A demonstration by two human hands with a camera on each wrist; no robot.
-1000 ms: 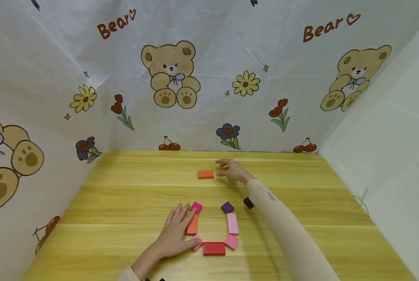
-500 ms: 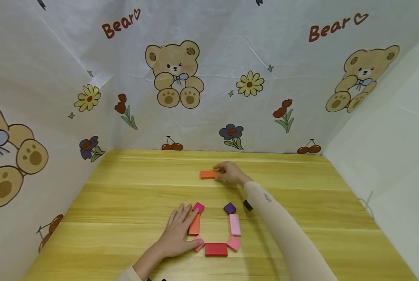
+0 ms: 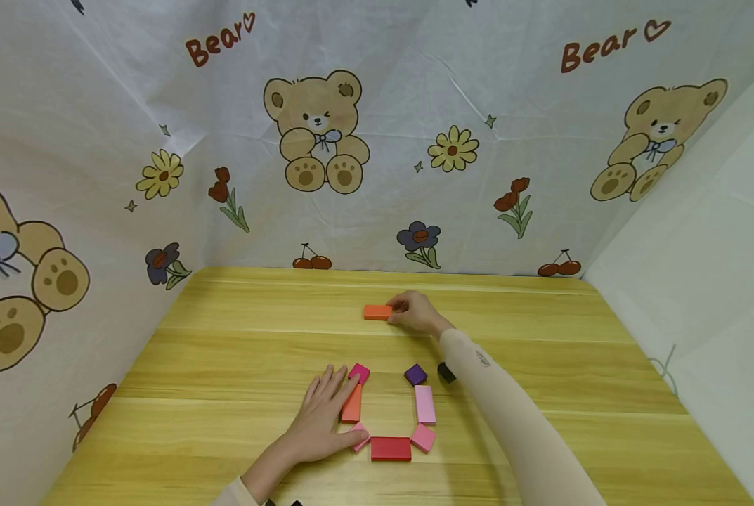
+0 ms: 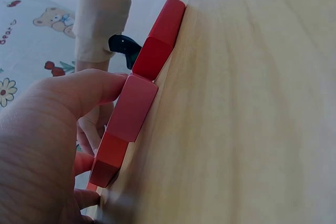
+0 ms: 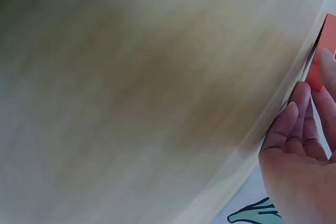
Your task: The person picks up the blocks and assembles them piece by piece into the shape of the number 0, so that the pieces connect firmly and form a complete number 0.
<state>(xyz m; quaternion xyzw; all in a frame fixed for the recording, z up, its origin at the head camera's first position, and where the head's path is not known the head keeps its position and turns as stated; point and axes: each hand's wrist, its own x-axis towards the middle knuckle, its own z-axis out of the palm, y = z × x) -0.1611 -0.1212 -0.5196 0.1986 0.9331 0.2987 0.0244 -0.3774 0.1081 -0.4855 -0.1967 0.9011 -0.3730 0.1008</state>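
Note:
At the back of the table, my right hand [image 3: 414, 312] pinches the right end of an orange rectangular block [image 3: 377, 312] between thumb and fingers. In the right wrist view this block [image 5: 326, 51] shows beside the thumb, its far side hidden. My left hand [image 3: 320, 420] lies spread along the left side of a U of coloured blocks. Its thumb rests on a pink block [image 4: 132, 106], and its fingers touch an orange-red block [image 3: 352, 404] and a magenta block [image 3: 360, 373]. A red block [image 3: 391, 449] forms the bottom of the U.
The right side of the U has a pink square block [image 3: 424, 438], a light pink block [image 3: 424, 404] and a purple block [image 3: 416, 374]. A black object [image 3: 445, 372] shows by the right sleeve. White printed cloth [image 3: 383, 211] stands behind the wooden table [image 3: 256, 337].
My right hand has lowered to the orange block, and its thumb and fingers have closed on the block's right end. The left hand stays on the blocks. The head view has shifted slightly.

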